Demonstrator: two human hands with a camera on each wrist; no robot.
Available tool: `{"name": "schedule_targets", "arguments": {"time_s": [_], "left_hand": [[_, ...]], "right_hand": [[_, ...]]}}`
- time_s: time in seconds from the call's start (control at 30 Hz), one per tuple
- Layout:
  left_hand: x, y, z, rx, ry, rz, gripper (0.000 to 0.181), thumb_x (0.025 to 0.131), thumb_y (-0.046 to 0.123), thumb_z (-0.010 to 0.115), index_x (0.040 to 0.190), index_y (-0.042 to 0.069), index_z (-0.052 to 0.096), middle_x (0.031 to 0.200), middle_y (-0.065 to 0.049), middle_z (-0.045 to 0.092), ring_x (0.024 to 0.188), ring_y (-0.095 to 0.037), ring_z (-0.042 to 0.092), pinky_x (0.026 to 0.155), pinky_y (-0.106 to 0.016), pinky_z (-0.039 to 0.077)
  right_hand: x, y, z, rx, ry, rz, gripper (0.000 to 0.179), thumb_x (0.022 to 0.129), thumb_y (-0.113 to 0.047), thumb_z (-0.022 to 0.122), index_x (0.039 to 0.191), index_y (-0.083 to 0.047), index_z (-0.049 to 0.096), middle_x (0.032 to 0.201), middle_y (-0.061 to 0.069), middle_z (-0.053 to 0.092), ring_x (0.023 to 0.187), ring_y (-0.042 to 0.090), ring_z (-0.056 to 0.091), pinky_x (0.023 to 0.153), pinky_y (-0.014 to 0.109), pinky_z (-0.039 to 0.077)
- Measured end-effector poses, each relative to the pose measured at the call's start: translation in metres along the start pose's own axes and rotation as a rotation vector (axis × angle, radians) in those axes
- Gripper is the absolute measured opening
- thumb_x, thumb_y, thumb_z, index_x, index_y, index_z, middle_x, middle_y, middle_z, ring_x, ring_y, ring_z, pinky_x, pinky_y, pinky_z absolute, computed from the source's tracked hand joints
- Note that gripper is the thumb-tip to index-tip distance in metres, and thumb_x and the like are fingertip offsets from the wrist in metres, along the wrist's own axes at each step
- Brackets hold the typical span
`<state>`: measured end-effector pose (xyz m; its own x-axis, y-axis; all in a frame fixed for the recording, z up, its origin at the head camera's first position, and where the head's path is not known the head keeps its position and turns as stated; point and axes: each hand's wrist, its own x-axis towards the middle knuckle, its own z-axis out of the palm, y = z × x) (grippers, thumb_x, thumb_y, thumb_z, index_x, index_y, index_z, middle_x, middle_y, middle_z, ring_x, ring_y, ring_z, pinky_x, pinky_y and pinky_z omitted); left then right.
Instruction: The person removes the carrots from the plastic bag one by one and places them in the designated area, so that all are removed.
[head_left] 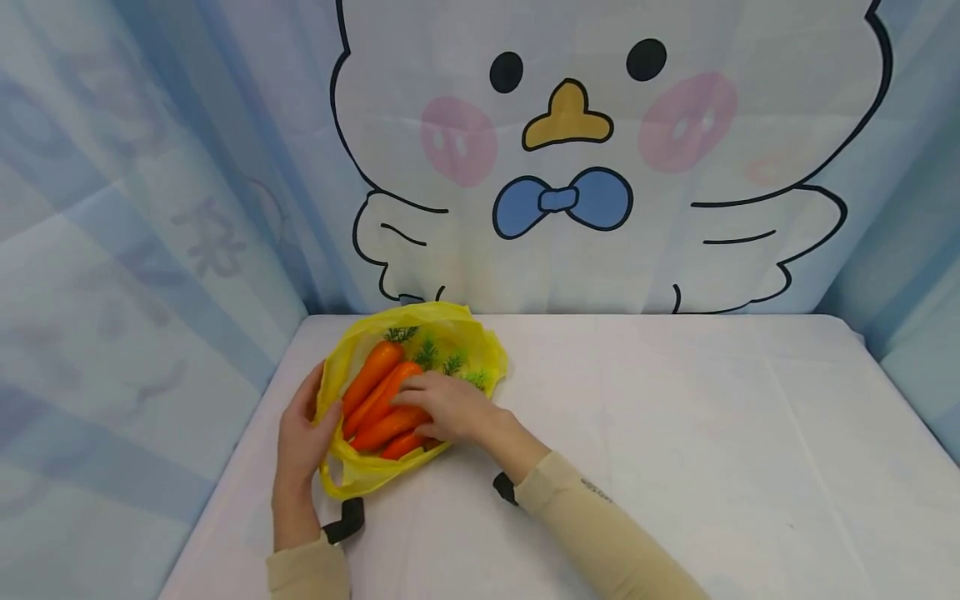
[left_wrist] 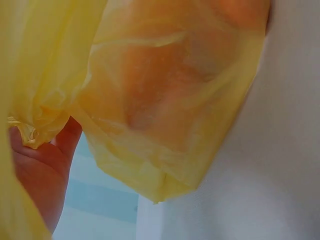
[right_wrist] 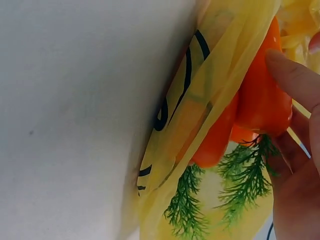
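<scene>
A yellow plastic bag [head_left: 375, 479] lies with its mouth open at the table's far left, holding several orange carrots [head_left: 372, 372] with green leafy tops [head_left: 426, 353]. My left hand [head_left: 303, 433] grips the bag's left edge, thumb on the inner side; in the left wrist view the bag film covers most of that hand [left_wrist: 42, 175]. Reaching into the bag mouth, my right hand [head_left: 453, 406] holds one carrot [right_wrist: 262, 92]. The right wrist view has the thumb on the carrot's near side and the other fingers beneath, partly hidden.
Under the bag is a table with a white cloth [head_left: 675, 450], stretching off to the right. Behind it hangs a curtain [head_left: 570, 275] with a cartoon face and a blue bow tie. Another blue curtain [head_left: 150, 333] borders the left side.
</scene>
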<state>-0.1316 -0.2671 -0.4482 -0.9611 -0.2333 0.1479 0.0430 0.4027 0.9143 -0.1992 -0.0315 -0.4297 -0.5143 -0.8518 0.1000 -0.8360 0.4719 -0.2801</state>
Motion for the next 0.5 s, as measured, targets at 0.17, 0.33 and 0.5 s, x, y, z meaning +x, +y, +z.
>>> {"name": "schedule_targets", "arguments": {"time_s": [0.17, 0.33, 0.5], "left_hand": [[0.0017, 0.0002, 0.0006, 0.014, -0.003, 0.008, 0.062, 0.099, 0.005, 0.059, 0.157, 0.013, 0.039, 0.157, -0.006, 0.04, 0.142, -0.024, 0.036, 0.117, -0.037, 0.032], [0.0006, 0.0012, 0.0009, 0.023, -0.004, -0.005, 0.062, 0.098, 0.006, 0.059, 0.157, 0.014, 0.039, 0.158, -0.006, 0.04, 0.142, -0.025, 0.036, 0.117, -0.041, 0.031], [-0.0009, 0.0009, 0.0023, 0.018, 0.009, -0.004, 0.062, 0.098, 0.005, 0.058, 0.156, 0.014, 0.04, 0.157, -0.005, 0.041, 0.141, -0.023, 0.038, 0.116, -0.037, 0.033]], "right_hand": [[0.0016, -0.0016, 0.0005, -0.025, -0.012, 0.003, 0.046, 0.092, -0.02, 0.075, 0.137, -0.018, 0.064, 0.139, 0.0, 0.057, 0.126, 0.019, 0.051, 0.112, 0.026, 0.036], [0.0031, -0.0034, -0.0002, -0.076, -0.015, -0.008, 0.043, 0.093, -0.016, 0.074, 0.135, -0.017, 0.065, 0.135, 0.0, 0.059, 0.119, 0.017, 0.054, 0.107, 0.023, 0.04], [0.002, -0.0011, -0.0006, -0.084, -0.018, -0.022, 0.044, 0.093, -0.015, 0.074, 0.136, -0.016, 0.064, 0.135, 0.001, 0.059, 0.12, 0.019, 0.054, 0.107, 0.025, 0.04]]}}
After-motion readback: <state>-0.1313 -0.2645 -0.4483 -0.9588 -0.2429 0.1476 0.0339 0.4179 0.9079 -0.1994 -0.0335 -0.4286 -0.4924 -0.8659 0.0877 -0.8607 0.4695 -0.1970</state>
